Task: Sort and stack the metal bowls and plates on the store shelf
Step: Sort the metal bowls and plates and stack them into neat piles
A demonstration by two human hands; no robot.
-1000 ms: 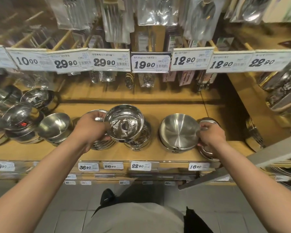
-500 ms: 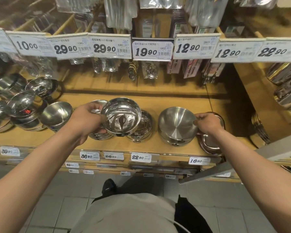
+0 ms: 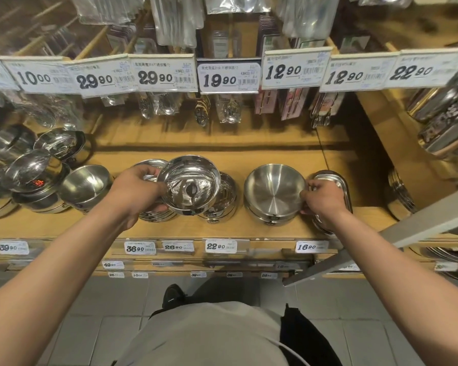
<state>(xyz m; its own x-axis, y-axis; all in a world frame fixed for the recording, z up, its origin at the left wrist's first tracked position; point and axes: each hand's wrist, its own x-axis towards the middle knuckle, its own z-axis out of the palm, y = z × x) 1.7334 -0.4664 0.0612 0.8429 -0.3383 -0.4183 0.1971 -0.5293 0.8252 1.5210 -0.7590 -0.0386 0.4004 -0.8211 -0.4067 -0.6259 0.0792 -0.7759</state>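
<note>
My left hand grips a shiny metal bowl by its left rim and holds it above the wooden shelf. Under the hand lies a stack of flat metal plates. A second stack of bowls sits just right of the held bowl, partly hidden by it. Further right stands a wide brushed-steel bowl stack. My right hand curls round that stack's right rim, over a pile of oblong metal plates.
More bowls and lidded pots crowd the shelf's left end. Packaged cutlery hangs behind a row of price tags. Metal trays fill the angled right shelf. A grey bar crosses at lower right.
The view shifted and drew closer to the shelf. My left hand keeps the shiny bowl raised; my right hand has slid from the oblong plates to the wide bowl's right rim.
</note>
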